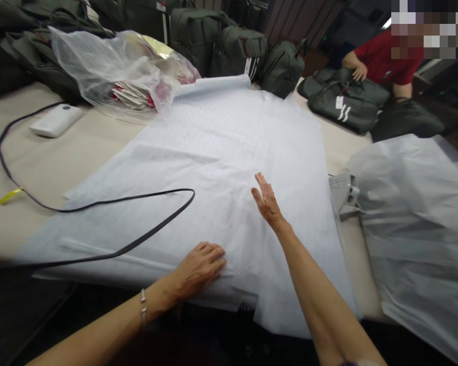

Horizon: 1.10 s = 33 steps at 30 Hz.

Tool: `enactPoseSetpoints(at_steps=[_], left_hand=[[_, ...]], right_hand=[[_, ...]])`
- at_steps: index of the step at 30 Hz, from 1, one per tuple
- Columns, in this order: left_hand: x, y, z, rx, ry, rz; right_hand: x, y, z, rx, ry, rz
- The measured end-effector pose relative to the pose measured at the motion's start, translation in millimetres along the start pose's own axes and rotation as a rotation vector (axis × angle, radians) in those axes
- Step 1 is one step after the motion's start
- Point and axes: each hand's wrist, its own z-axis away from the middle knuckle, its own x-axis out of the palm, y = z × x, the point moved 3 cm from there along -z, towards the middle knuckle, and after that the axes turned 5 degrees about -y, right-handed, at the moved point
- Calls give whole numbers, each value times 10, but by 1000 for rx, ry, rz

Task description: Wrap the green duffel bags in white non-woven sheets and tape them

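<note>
Thin white sheets (221, 152) lie spread over the table, wrinkled near the middle and hanging past its front edge. My left hand (204, 264), with a bracelet at the wrist, rests palm down on the sheets near that edge, its fingers spread a little and holding nothing. Farther forward and to the right, my right hand (267, 201) is over the sheets with fingers stretched out and nothing in it; whether it touches them is unclear. A black cord (148, 234) loops across the sheets left of my hands.
Behind the sheets stand dark green bags (238, 48). A clear plastic bag with tags (133, 95) and a white device (57, 121) are at left. On the right are a grey tape dispenser (343, 195) and translucent plastic (420, 203). A person in red touches a duffel bag (343, 104).
</note>
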Motion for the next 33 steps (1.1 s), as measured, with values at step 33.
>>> enactPoseSetpoints(at_steps=[33], left_hand=[[365, 503, -321, 123, -53, -286]], right_hand=[[602, -73, 1224, -130, -131, 50]])
